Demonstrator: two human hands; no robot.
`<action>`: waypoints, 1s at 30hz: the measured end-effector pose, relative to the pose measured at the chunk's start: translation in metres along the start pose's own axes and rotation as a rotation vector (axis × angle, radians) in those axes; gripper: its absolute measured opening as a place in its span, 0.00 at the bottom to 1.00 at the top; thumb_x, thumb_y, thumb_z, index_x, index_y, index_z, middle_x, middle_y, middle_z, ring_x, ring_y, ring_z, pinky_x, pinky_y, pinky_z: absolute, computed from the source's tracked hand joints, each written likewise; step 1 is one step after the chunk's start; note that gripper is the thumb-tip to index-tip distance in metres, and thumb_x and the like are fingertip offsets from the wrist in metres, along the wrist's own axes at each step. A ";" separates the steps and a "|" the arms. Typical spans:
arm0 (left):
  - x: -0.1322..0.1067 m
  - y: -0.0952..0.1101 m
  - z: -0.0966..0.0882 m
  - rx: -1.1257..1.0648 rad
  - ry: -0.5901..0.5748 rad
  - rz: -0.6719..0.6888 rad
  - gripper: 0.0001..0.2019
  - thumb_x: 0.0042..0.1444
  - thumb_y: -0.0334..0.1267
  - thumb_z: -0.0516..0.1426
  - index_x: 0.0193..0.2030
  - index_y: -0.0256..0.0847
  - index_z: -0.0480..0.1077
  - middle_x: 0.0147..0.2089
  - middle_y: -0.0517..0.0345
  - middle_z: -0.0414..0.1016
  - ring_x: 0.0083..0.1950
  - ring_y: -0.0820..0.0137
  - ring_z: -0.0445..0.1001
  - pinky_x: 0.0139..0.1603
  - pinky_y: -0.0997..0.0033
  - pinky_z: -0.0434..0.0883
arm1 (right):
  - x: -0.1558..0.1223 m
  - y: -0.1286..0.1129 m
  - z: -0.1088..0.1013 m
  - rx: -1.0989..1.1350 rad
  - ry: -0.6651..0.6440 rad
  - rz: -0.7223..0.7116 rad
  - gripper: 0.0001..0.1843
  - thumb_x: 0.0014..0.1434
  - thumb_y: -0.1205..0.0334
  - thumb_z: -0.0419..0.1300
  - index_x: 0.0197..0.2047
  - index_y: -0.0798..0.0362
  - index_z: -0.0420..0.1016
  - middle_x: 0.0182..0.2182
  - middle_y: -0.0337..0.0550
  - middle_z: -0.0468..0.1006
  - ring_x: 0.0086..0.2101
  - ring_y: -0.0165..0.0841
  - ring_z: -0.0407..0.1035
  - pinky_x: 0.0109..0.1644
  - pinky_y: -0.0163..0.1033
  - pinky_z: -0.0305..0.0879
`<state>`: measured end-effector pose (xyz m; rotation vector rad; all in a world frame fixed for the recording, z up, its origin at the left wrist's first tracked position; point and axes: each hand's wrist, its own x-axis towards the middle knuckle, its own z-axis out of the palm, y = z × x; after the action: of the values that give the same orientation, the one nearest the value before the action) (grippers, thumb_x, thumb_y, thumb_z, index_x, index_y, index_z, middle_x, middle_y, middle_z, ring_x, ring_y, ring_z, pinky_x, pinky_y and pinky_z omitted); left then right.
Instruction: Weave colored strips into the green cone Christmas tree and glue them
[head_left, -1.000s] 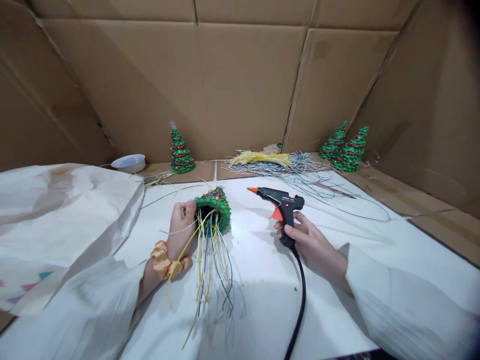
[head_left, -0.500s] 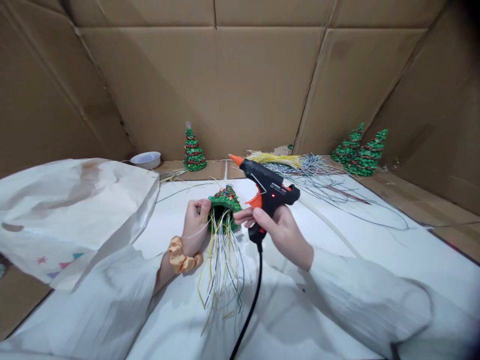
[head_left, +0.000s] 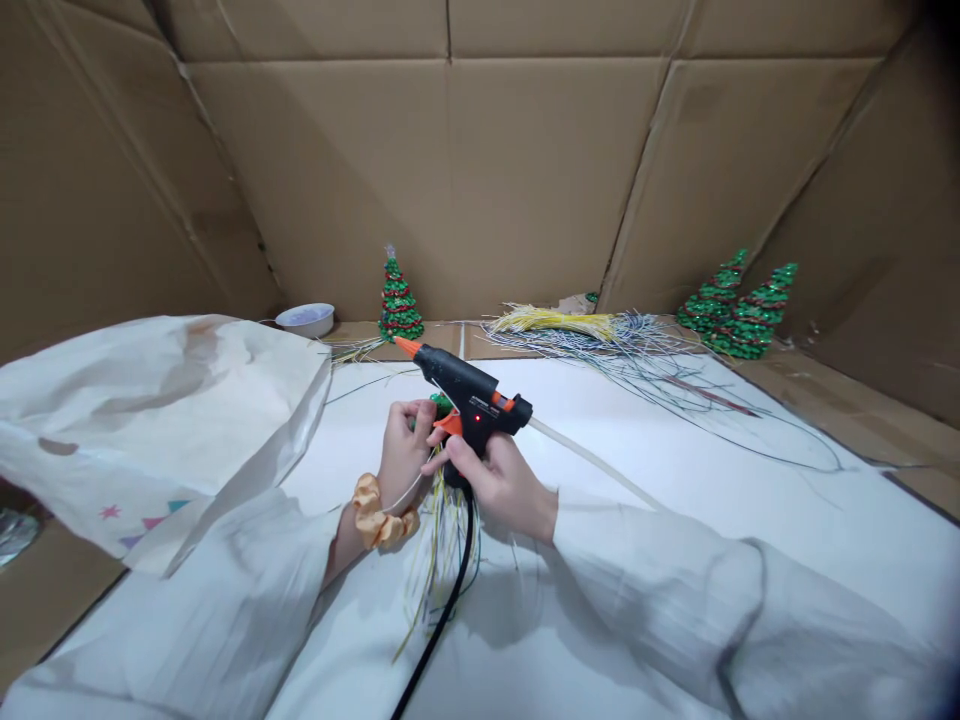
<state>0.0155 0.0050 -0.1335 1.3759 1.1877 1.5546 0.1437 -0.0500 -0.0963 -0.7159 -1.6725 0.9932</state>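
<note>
My left hand (head_left: 406, 450), with an orange scrunchie (head_left: 381, 513) at its wrist, is closed on the edge of a small green Christmas tree (head_left: 441, 405). Most of that tree is hidden behind a black and orange hot glue gun (head_left: 476, 400). White, yellow and dark wires (head_left: 431, 560) trail down from it toward me. My right hand (head_left: 506, 485) grips the glue gun by its handle, some fingers extended toward the wires. The orange nozzle points up and left, a red light glows, and a pale glue stick (head_left: 592, 455) sticks out of the back.
One decorated tree (head_left: 400, 300) stands at the back beside a white bowl (head_left: 306, 319). Bundled wires (head_left: 577, 328) lie at the back centre, near two more trees (head_left: 757, 312) on the right. A white bag (head_left: 165, 420) covers the left side. Cardboard walls (head_left: 547, 170) enclose the table.
My right hand has moved left with the glue gun, which now covers most of the held tree. My left hand keeps its hold. The view has shifted slightly.
</note>
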 end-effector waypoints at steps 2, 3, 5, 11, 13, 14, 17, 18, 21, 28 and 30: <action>-0.002 0.006 0.000 0.030 0.018 -0.012 0.18 0.51 0.56 0.53 0.31 0.41 0.59 0.28 0.60 0.65 0.33 0.69 0.68 0.32 0.68 0.66 | -0.005 0.004 0.000 -0.031 0.027 0.072 0.17 0.63 0.54 0.48 0.40 0.56 0.72 0.32 0.46 0.78 0.37 0.34 0.72 0.42 0.39 0.67; -0.003 0.009 0.001 0.045 0.025 -0.019 0.18 0.51 0.56 0.53 0.31 0.41 0.60 0.28 0.60 0.65 0.34 0.69 0.68 0.34 0.68 0.66 | -0.007 0.006 0.000 -0.047 0.044 0.100 0.17 0.62 0.54 0.48 0.41 0.56 0.72 0.30 0.46 0.78 0.35 0.34 0.73 0.40 0.38 0.67; -0.004 0.012 0.001 0.071 0.033 -0.029 0.18 0.52 0.55 0.53 0.31 0.40 0.60 0.29 0.60 0.65 0.35 0.69 0.68 0.36 0.68 0.66 | -0.010 0.009 0.000 -0.070 0.082 0.133 0.17 0.62 0.53 0.48 0.40 0.57 0.72 0.30 0.46 0.78 0.33 0.34 0.73 0.38 0.38 0.67; -0.004 0.009 -0.002 0.094 -0.004 -0.038 0.18 0.54 0.54 0.51 0.34 0.39 0.61 0.33 0.59 0.67 0.37 0.69 0.68 0.40 0.68 0.66 | -0.018 0.013 0.002 -0.220 0.197 0.117 0.17 0.61 0.54 0.50 0.34 0.55 0.75 0.31 0.46 0.78 0.36 0.36 0.72 0.40 0.38 0.66; -0.005 0.009 -0.005 0.106 -0.027 -0.029 0.17 0.55 0.53 0.50 0.36 0.38 0.62 0.35 0.58 0.67 0.38 0.70 0.68 0.42 0.68 0.66 | -0.019 0.014 0.003 -0.251 0.204 0.101 0.17 0.61 0.54 0.50 0.35 0.55 0.76 0.31 0.46 0.78 0.38 0.37 0.72 0.42 0.38 0.66; -0.005 0.009 -0.007 0.114 -0.041 -0.024 0.17 0.55 0.52 0.50 0.36 0.38 0.63 0.35 0.57 0.68 0.39 0.70 0.68 0.44 0.68 0.65 | -0.019 0.014 0.003 -0.248 0.203 0.099 0.17 0.61 0.54 0.50 0.36 0.55 0.76 0.31 0.46 0.78 0.39 0.37 0.72 0.44 0.39 0.65; -0.009 0.012 -0.010 0.125 -0.097 -0.024 0.16 0.53 0.50 0.54 0.38 0.38 0.63 0.38 0.57 0.68 0.39 0.70 0.68 0.44 0.68 0.67 | -0.018 0.016 0.003 -0.212 0.198 0.090 0.17 0.61 0.56 0.50 0.40 0.55 0.76 0.34 0.46 0.78 0.41 0.36 0.71 0.47 0.39 0.65; -0.010 0.013 -0.010 0.121 -0.124 -0.034 0.15 0.52 0.49 0.55 0.39 0.38 0.63 0.39 0.57 0.68 0.38 0.71 0.69 0.42 0.68 0.68 | -0.017 0.017 0.003 -0.201 0.203 0.082 0.17 0.61 0.56 0.50 0.42 0.55 0.76 0.36 0.46 0.78 0.41 0.36 0.71 0.47 0.39 0.64; -0.013 0.016 -0.010 0.100 -0.186 -0.037 0.14 0.50 0.44 0.58 0.40 0.40 0.61 0.42 0.58 0.67 0.36 0.72 0.70 0.40 0.69 0.70 | -0.016 0.019 0.003 -0.176 0.225 0.064 0.17 0.61 0.56 0.50 0.44 0.54 0.75 0.37 0.46 0.78 0.41 0.36 0.71 0.47 0.40 0.65; -0.013 0.018 -0.011 0.108 -0.201 0.056 0.13 0.51 0.41 0.57 0.41 0.41 0.61 0.42 0.56 0.67 0.45 0.69 0.70 0.41 0.69 0.72 | -0.013 0.022 0.004 -0.111 0.216 0.100 0.18 0.62 0.55 0.50 0.43 0.55 0.76 0.35 0.46 0.79 0.39 0.36 0.72 0.48 0.41 0.65; -0.013 0.019 -0.011 0.109 -0.229 0.076 0.13 0.52 0.40 0.56 0.44 0.42 0.62 0.42 0.56 0.68 0.45 0.69 0.71 0.42 0.69 0.72 | -0.012 0.022 0.003 -0.092 0.237 0.093 0.17 0.62 0.55 0.50 0.42 0.55 0.76 0.37 0.47 0.79 0.40 0.36 0.71 0.48 0.40 0.65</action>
<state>0.0074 -0.0151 -0.1196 1.6392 1.1031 1.3571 0.1444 -0.0501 -0.1220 -0.9430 -1.4956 0.8630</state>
